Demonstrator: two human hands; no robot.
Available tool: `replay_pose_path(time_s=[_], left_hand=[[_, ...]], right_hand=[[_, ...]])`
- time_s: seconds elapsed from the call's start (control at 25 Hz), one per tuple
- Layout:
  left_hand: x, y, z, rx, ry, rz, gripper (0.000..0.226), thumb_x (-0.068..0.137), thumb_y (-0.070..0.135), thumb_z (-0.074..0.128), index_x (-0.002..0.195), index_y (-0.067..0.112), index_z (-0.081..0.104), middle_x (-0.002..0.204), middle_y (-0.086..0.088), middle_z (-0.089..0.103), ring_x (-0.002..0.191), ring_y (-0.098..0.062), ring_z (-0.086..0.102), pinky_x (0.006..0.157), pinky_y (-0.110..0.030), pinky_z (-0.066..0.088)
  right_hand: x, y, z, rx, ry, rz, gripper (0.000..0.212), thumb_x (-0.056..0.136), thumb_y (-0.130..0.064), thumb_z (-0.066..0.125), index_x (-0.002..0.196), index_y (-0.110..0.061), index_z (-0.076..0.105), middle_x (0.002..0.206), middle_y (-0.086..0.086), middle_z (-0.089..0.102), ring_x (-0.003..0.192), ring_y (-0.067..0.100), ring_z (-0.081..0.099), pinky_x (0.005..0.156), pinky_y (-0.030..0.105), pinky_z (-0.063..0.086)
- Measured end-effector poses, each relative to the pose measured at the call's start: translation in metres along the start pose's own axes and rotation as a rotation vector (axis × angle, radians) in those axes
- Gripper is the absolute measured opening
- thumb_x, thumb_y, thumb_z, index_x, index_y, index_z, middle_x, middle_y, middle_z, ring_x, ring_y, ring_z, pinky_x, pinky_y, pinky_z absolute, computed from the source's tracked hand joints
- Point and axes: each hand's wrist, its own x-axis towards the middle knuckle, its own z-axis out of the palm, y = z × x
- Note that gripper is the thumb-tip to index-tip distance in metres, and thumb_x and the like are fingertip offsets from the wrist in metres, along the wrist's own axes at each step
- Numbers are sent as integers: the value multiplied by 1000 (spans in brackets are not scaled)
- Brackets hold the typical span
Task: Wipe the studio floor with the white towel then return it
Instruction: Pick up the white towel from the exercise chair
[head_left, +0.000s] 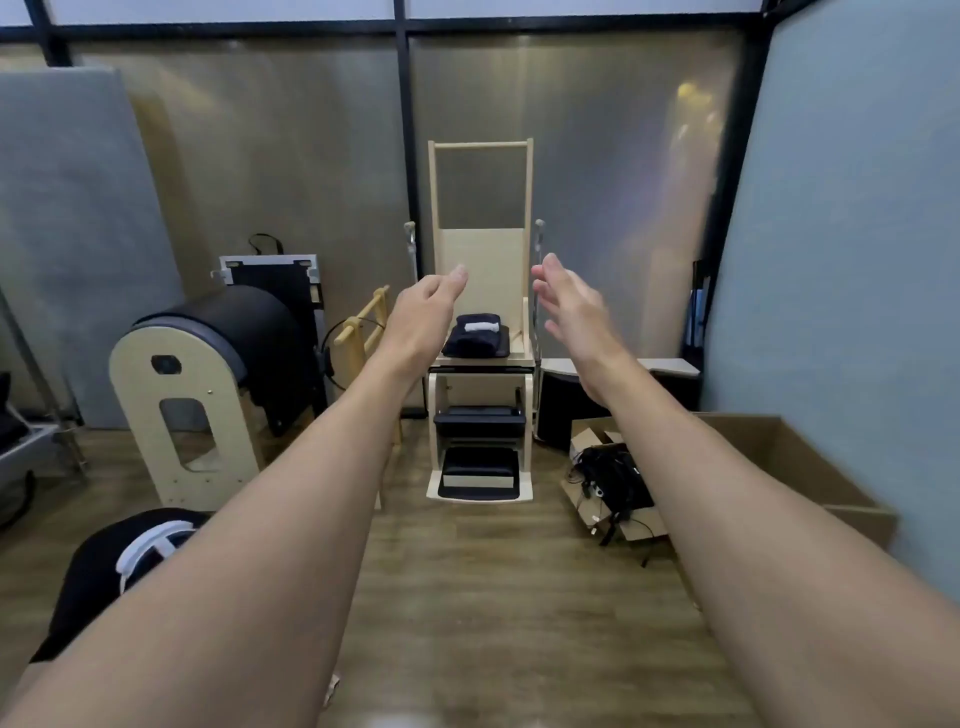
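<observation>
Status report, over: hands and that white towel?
Both open, empty: left hand, right hand. The white towel atop dark bundle on chair, untouched. Nothing blocking.

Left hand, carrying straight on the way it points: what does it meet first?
The left hand would probably reach the wooden chair at its backrest, just above the white towel on the seat; depth is unclear.

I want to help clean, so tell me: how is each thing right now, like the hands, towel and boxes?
left hand, open, holding nothing
right hand, open, holding nothing
white towel, folded, lying on a dark cloth on the chair seat
big box, open on top
small box, flaps open, black cables inside
</observation>
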Motion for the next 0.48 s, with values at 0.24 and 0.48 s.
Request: replay_pose_path(time_s=[0.24, 0.48], left_hand=[[102, -46, -3, -38, 7, -12, 48, 97, 49, 42, 132, 17, 53, 129, -2, 56, 118, -20, 51, 106, -46, 41], [225, -111, 24, -65, 20, -35, 48, 96, 50, 43, 132, 19, 52, 128, 0, 56, 117, -19, 51, 105, -47, 42]], right_hand=[[86, 41, 30, -11, 50, 44, 61, 95, -59, 39, 141, -20, 48, 145, -1, 49, 134, 12, 43, 116, 44, 30], [206, 121, 37, -32, 47, 70, 61, 94, -60, 39, 141, -23, 47, 144, -3, 49, 133, 11, 44, 116, 43, 31]])
